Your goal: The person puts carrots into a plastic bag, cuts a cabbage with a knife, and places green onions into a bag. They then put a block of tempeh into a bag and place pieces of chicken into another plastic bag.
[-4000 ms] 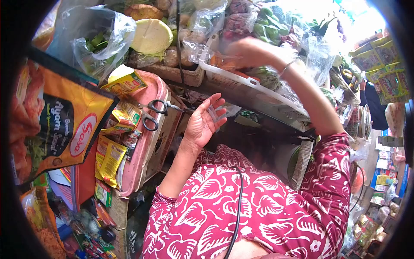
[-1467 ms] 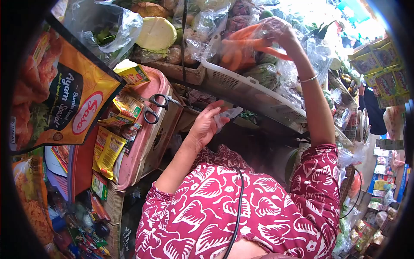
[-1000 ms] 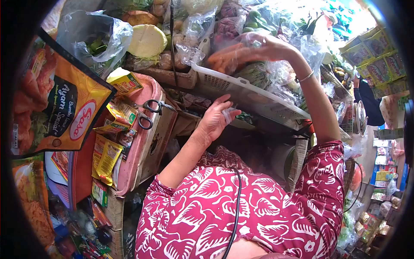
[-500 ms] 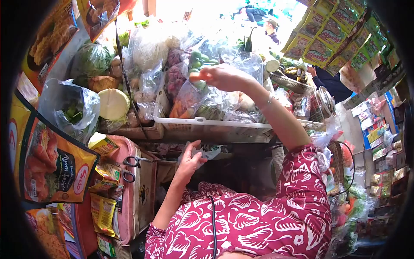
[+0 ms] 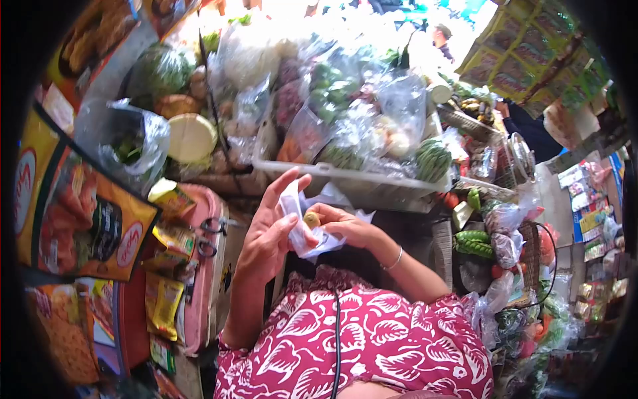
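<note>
My left hand point(image 5: 264, 233) holds a thin, whitish clear plastic bag point(image 5: 292, 199) in front of my chest, thumb against the plastic and index finger raised. Right beside it, my right hand point(image 5: 345, 225) grips what looks like a carrot point(image 5: 311, 219) at the bag. Only its round, yellowish-brown end shows; the rest is hidden by fingers and plastic. Loose folds of the bag spread behind both hands. Just beyond stands a white plastic crate point(image 5: 345, 178) packed with bagged vegetables, among them a bag of orange pieces point(image 5: 299, 143).
A cut pale vegetable point(image 5: 191, 138) and a leafy plastic bag point(image 5: 136, 143) lie at back left. Scissors point(image 5: 210, 238) hang on a pink container point(image 5: 199, 292) of seasoning packets. Green pods point(image 5: 473, 243) lie at right. Sachet strips point(image 5: 518, 50) hang upper right; a person stands beyond the stall.
My right hand has come back from above the crate to my chest with the held piece. My left hand has risen, lifting the bag, and the two hands now meet there. The view has shifted slightly.
</note>
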Tool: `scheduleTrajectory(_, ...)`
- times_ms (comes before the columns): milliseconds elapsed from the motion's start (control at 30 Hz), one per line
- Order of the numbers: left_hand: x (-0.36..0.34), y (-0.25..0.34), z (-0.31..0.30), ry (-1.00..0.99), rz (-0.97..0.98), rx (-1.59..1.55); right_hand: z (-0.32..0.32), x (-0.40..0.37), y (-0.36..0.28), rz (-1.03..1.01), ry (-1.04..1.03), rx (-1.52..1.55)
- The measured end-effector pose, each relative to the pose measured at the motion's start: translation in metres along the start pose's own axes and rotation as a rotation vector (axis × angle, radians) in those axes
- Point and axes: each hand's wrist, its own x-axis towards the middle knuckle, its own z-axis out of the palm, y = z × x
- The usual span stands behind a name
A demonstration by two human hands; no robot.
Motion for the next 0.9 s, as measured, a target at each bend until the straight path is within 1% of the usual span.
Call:
scheduleTrajectory(33, -0.003, 0.001, 0.002, 0.016, -0.003, 0.022, -0.003, 0.002, 0.004, 0.032, -0.057, -0.178)
scheduleTrajectory(67, -0.006, -0.001, 0.001, 0.025, -0.015, 0.029, -0.007, 0.001, 0.004, 0.105, -0.063, -0.553)
scheduleTrajectory(100, -0.009, -0.002, -0.005, -0.031, -0.037, 0.039, -0.004, 0.001, -0.008, 0.316, -0.083, -0.942)
scheduleTrajectory(133, -0.011, -0.007, -0.009, -0.025, -0.036, 0.079, -0.008, 0.001, -0.014, 0.103, -0.142, -1.184)
scheduleTrajectory(167, -0.012, -0.012, -0.012, -0.025, -0.029, 0.119, 0.003, 0.003, -0.047, 0.217, -0.127, -1.161)
scheduleTrajectory(200, -0.014, -0.016, -0.012, 0.01, -0.049, 0.132, -0.005, -0.003, -0.063, 0.055, 0.072, -1.091)
scheduleTrajectory(233, -0.015, -0.024, -0.016, 0.026, -0.063, 0.102, -0.006, -0.003, -0.092, 0.025, 0.181, -1.018)
scheduleTrajectory(267, -0.016, -0.03, -0.02, 0.028, -0.071, 0.15, -0.004, 0.0, -0.118, -0.125, 0.372, -1.004)
scheduleTrajectory(300, -0.017, -0.036, -0.023, 0.027, -0.08, 0.198, -0.011, 0.007, -0.137, -0.146, 0.579, -0.87)
scheduleTrajectory(333, -0.018, -0.045, -0.027, 0.019, -0.078, 0.169, -0.03, 0.02, -0.148, -0.316, 0.613, -1.028)
scheduleTrajectory(367, -0.02, -0.049, -0.026, 0.033, -0.113, 0.191, -0.041, 0.036, -0.157, -0.31, 0.601, -0.996)
scheduleTrajectory(400, -0.022, -0.053, -0.028, 0.026, -0.15, 0.216, -0.057, 0.056, -0.16, -0.321, 0.5, -1.094)
scheduleTrajectory(433, -0.023, -0.055, -0.029, 0.015, -0.188, 0.242, -0.069, 0.079, -0.156, -0.298, 0.467, -1.145)
scheduleTrajectory(467, -0.025, -0.054, -0.027, 0.018, -0.188, 0.243, -0.079, 0.098, -0.15, -0.237, 0.388, -1.344)
scheduleTrajectory(500, -0.027, -0.052, -0.024, 0.022, -0.169, 0.239, -0.084, 0.117, -0.146, 0.013, 0.3, -1.475)
scheduleTrajectory(533, -0.03, -0.051, -0.022, 0.027, -0.151, 0.236, -0.096, 0.135, -0.13, -0.001, 0.153, -1.465)
scheduleTrajectory(567, -0.033, -0.051, -0.023, 0.033, -0.15, 0.239, -0.097, 0.15, -0.118, -0.023, 0.08, -1.575)
scheduleTrajectory(633, -0.04, -0.048, -0.027, 0.06, -0.095, 0.203, -0.103, 0.172, -0.093, -0.121, 0.089, -1.663)
scheduleTrajectory(667, -0.043, -0.046, -0.028, 0.078, -0.082, 0.201, -0.107, 0.18, -0.083, -0.122, 0.082, -1.658)
scheduleTrajectory(733, -0.049, -0.045, -0.03, 0.103, -0.075, 0.187, -0.105, 0.188, -0.069, -0.07, 0.065, -1.845)
scheduleTrajectory(767, -0.051, -0.045, -0.031, 0.119, -0.064, 0.176, -0.106, 0.189, -0.066, -0.069, 0.056, -1.84)
scheduleTrajectory(833, -0.056, -0.046, -0.032, 0.144, -0.061, 0.161, -0.104, 0.188, -0.065, -0.143, 0.133, -1.833)
scheduleTrajectory(867, -0.058, -0.046, -0.033, 0.145, -0.05, 0.168, -0.106, 0.185, -0.065, -0.29, 0.096, -1.793)
scheduleTrajectory(900, -0.059, -0.046, -0.034, 0.144, -0.036, 0.173, -0.1, 0.183, -0.069, -0.293, 0.091, -1.793)
